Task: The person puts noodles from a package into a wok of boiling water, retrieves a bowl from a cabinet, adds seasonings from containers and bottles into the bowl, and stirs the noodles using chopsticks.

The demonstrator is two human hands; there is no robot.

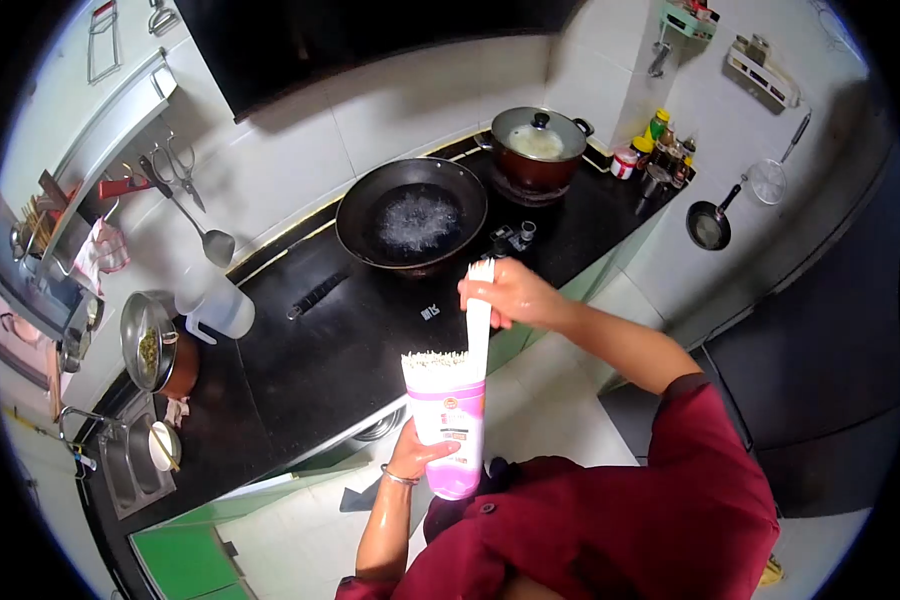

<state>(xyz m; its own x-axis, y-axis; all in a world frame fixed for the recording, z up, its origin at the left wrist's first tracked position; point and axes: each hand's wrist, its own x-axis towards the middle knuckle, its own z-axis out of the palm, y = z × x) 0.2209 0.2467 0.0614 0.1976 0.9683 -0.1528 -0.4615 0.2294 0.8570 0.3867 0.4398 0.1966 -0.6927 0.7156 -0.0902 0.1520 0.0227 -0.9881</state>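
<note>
My left hand [417, 455] is wrapped round the lower part of a pink and white packet of dried noodles [440, 408], held upright with its top open and many noodle ends showing. Above it, my right hand [513, 293] grips a bundle of dried noodles [478, 340] near its upper end. The bundle stands well above the others, its lower end still inside the packet. Beyond my hands, a black wok [355, 225] on the stove holds bubbling water [417, 220].
A lidded pot [537, 172] stands behind the wok, near several condiment jars [642, 150]. Left along the black counter [300, 390] are a plastic jug [222, 307], a brown pot [180, 370] with a tilted lid, and a sink [130, 465] with a white bowl [164, 447].
</note>
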